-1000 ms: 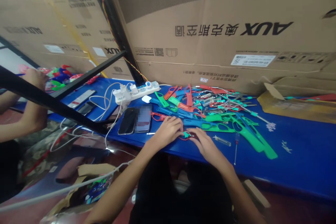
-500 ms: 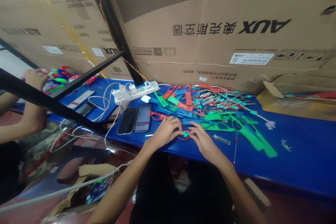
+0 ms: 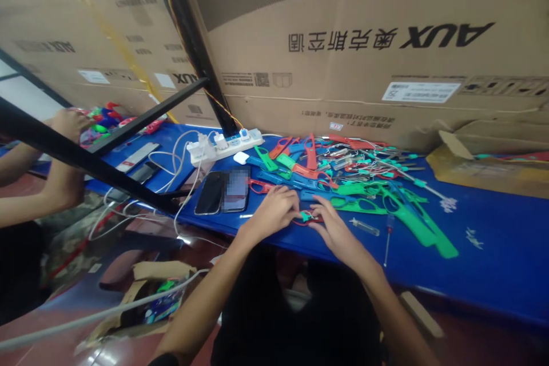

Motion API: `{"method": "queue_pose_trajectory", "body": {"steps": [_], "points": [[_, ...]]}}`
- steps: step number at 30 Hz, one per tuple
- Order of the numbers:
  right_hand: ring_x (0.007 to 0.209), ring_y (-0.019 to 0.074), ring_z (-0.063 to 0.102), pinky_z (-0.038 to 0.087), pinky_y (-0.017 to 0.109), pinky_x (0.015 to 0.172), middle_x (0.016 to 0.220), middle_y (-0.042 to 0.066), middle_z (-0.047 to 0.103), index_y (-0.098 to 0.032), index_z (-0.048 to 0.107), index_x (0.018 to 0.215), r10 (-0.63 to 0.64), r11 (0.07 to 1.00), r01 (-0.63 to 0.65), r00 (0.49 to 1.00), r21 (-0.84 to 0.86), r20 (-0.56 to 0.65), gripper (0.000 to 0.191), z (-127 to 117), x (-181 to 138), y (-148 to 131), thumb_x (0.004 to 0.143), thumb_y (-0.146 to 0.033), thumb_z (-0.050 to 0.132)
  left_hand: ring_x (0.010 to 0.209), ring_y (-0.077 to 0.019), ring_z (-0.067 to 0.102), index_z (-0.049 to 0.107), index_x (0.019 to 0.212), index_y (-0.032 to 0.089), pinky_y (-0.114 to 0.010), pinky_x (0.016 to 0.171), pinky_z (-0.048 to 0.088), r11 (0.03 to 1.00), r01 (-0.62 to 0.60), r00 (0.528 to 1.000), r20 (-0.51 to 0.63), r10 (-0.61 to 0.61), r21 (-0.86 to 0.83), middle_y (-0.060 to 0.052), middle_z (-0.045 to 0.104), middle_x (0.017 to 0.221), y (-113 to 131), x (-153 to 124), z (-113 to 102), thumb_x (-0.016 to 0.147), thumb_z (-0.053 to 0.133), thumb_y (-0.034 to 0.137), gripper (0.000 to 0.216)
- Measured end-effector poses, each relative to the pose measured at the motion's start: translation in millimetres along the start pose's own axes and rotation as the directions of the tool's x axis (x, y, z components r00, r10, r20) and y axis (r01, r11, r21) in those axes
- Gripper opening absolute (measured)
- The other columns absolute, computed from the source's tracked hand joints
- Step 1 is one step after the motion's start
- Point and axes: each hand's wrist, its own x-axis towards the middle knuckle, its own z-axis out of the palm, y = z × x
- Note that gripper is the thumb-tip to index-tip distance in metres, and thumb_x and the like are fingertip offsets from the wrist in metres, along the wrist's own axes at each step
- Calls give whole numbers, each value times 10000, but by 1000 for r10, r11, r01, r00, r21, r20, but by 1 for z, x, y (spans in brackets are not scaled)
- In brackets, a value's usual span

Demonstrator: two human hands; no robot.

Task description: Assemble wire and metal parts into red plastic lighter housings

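On the near edge of the blue table lies a red plastic lighter casing (image 3: 315, 219) with a small teal part (image 3: 305, 216) and thin wires in it. My left hand (image 3: 277, 209) grips its left end with bent fingers. At the right end, my right hand (image 3: 337, 231) has thumb and forefinger closed in on the casing; fingers partly hide it. Just beyond my hands are blue and green casing halves (image 3: 364, 204). To the right lie a small clear tube-like part (image 3: 364, 226), a screwdriver (image 3: 388, 240) and a large green casing (image 3: 422, 226).
Wired lighter parts (image 3: 355, 163) pile up at the back. Two phones (image 3: 210, 193) and a power strip (image 3: 227, 147) with cables sit to the left. A black metal frame (image 3: 107, 171) crosses in front of a co-worker's arm (image 3: 64, 183). Cardboard boxes (image 3: 343, 80) wall the back.
The view has shifted slightly. My right thumb and forefinger have spread a little around the casing's end, showing more of the teal part; my left hand stays at its end.
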Motion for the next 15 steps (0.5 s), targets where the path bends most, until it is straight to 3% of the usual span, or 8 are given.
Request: {"method": "queue_pose_trajectory", "body": {"steps": [4,10,15], "points": [[1323,252,563,503,466,1084,1484,172,460,-233,505,1095,-6,1000,6,1000,-7,4,71,0,0,1,1035,-248,471,879,-196,595,653,800,187,-342,866,417,998,-19,999,-31,17,-61,-18,704,900,-11,3,5,937,703,298,183],[1416,256,470,445,486,1144,1514,152,440,-244,512,1243,3,1000,-3,1000,-13,18,208,-3,-1,-2,1037,-251,483,911,-209,595,665,835,190,-358,859,408,991,-34,992,-127,17,-126,-36,703,978,-17,-3,19,954,679,306,166],[1391,242,500,449,463,1146,1478,132,473,-261,565,1296,-25,999,27,999,-31,43,284,-5,1,-5,1049,-227,427,904,-188,639,655,881,187,-319,840,466,974,-61,971,-238,7,-219,-47,686,963,-17,-10,30,990,620,320,176]]}}
